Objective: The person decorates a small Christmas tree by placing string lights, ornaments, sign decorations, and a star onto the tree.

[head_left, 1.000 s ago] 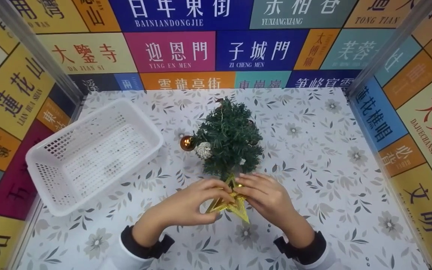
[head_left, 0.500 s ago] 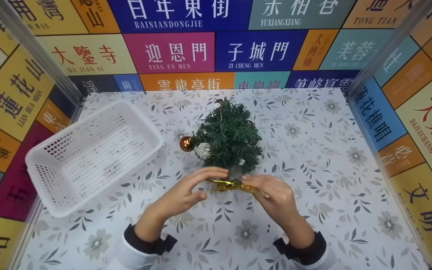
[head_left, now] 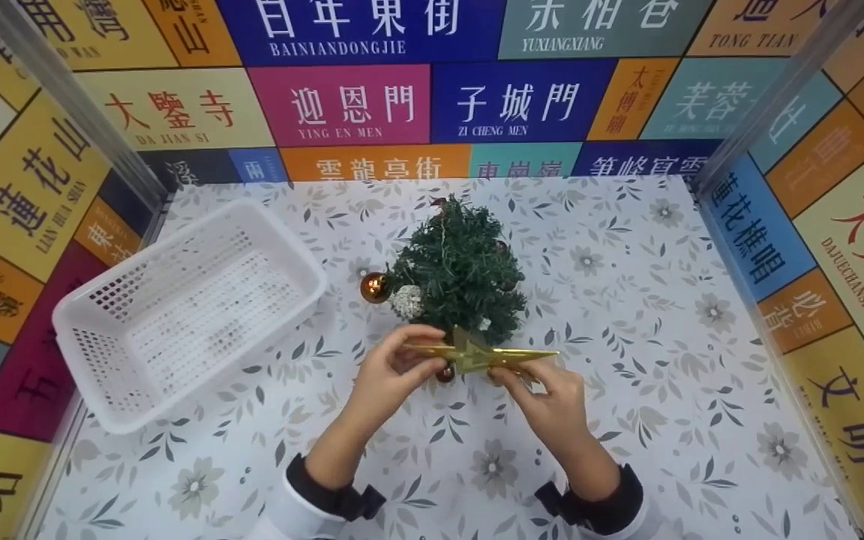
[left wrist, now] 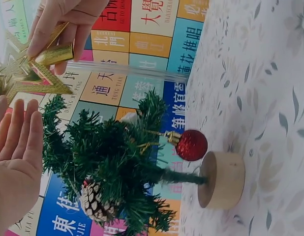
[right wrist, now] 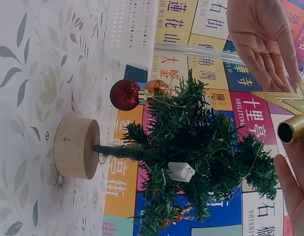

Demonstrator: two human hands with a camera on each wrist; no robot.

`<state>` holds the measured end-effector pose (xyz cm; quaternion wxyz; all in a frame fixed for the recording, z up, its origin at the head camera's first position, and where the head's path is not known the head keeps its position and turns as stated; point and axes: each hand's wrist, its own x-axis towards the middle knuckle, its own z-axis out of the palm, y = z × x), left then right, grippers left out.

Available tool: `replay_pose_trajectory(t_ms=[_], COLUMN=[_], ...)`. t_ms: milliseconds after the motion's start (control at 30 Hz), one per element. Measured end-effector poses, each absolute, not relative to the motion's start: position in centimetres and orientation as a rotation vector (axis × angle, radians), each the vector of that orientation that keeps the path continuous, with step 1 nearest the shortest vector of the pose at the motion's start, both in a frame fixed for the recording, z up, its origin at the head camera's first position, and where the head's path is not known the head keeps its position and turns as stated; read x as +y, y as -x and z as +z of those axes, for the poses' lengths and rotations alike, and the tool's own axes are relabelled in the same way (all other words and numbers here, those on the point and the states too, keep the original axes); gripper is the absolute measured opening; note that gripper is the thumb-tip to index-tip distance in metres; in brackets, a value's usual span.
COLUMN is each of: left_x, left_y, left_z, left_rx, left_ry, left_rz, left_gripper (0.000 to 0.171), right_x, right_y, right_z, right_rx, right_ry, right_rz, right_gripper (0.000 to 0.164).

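A gold star tree topper (head_left: pixel 511 358) is held up nearly edge-on at the near side of a small green Christmas tree (head_left: pixel 458 262). My left hand (head_left: pixel 379 379) pinches its left point between thumb and fingers. From the right, my right hand (head_left: pixel 552 397) grips the star low, beside its middle. The right wrist view shows the hollow gold socket (right wrist: pixel 292 130) of the star, its opening facing the tree. In the left wrist view, the star (left wrist: pixel 46 81) is beside the treetop, a little apart from the branches. The tree stands upright on a round wooden base (left wrist: pixel 225 179).
A white perforated basket (head_left: pixel 199 315) stands at the left on the floral tablecloth (head_left: pixel 664 390). On the tree hang a shiny copper ball (head_left: pixel 376 286), a red glitter ball (left wrist: pixel 191 145), a pine cone (left wrist: pixel 97 201) and a small white box-shaped ornament (right wrist: pixel 180 172). Printed panels surround the table.
The star has turned from lying tilted with its face showing, to nearly edge-on. My left thumb, spread away half a second ago, has closed against it. My right hand has shifted under its right side.
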<state>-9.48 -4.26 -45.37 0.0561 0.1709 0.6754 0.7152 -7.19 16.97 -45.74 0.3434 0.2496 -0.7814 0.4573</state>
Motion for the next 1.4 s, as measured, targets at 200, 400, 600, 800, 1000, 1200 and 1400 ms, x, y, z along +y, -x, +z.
replay_pose_trajectory(t_ms=[200, 400, 600, 800, 1000, 1200, 1400], left_x=[-3.4, -2.7, -2.6, -2.5, -2.5, -2.3, -1.9], left_y=[9.2, 9.1, 9.6, 10.7, 12.3, 14.0, 15.5], left_z=[-46.0, -45.7, -44.3, -42.4, -40.4, -38.7, -37.7], left_rx=[2.068, 2.289, 2.424, 2.551, 2.686, 2.778, 2.790], left_ry=[-0.388, -0.445, -0.475, -0.584, -0.751, -0.820, -0.925], left_rz=[2.052, 1.900, 1.931, 1.949, 1.979, 1.977, 2.038], left_gripper=[0.036, 0.030, 0.026, 0.021, 0.019, 0.017, 0.016], right_x=[16.5, 16.1, 16.2, 16.6, 17.0, 17.5, 17.8], right_y=[7.0, 7.2, 7.9, 9.3, 10.9, 12.6, 14.1], right_z=[-45.8, -45.5, -44.2, -42.3, -40.5, -39.0, -37.8], right_rx=[-2.033, -2.026, -2.070, -2.056, -2.042, -2.015, -2.030], right_ry=[-0.621, -0.633, -0.626, -0.597, -0.553, -0.507, -0.375], right_rz=[1.226, 1.269, 1.209, 1.149, 1.122, 1.129, 1.166], right_gripper=[0.016, 0.015, 0.018, 0.018, 0.019, 0.020, 0.016])
